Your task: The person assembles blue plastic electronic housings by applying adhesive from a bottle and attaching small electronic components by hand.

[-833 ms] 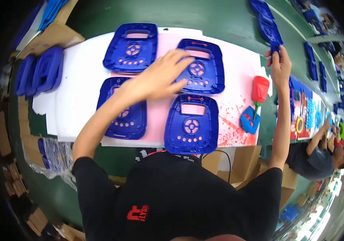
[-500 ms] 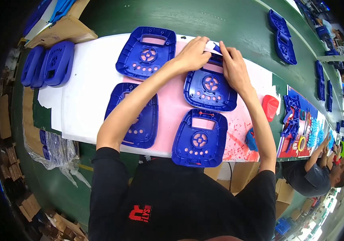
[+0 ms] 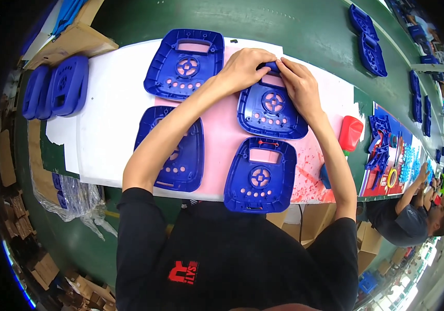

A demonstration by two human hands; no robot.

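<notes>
Both of my hands meet at the far edge of a blue plastic housing [image 3: 255,111], which lies with its ribbed inside up. My left hand [image 3: 246,67] is closed, thumb and fingers around a small blue plastic piece [image 3: 272,66] at that edge. My right hand [image 3: 300,85] grips the same spot from the right, fingertips against the piece and the thumb side along the housing. How the piece sits on the housing is hidden by my fingers. A second housing [image 3: 235,179] lies nearer me, with a short red part across its top.
Two more housings lie to the left, one far [image 3: 165,70] and one [image 3: 193,150] partly behind my left forearm. Several others stand at the table's left end [image 3: 70,85]. A red bottle [image 3: 350,132] and blue strips [image 3: 380,145] lie right. A co-worker [image 3: 413,223] works farther right.
My hands have drawn together over the housing's far edge, and the right hand's fingers have closed in. The small blue piece has come down toward that edge.
</notes>
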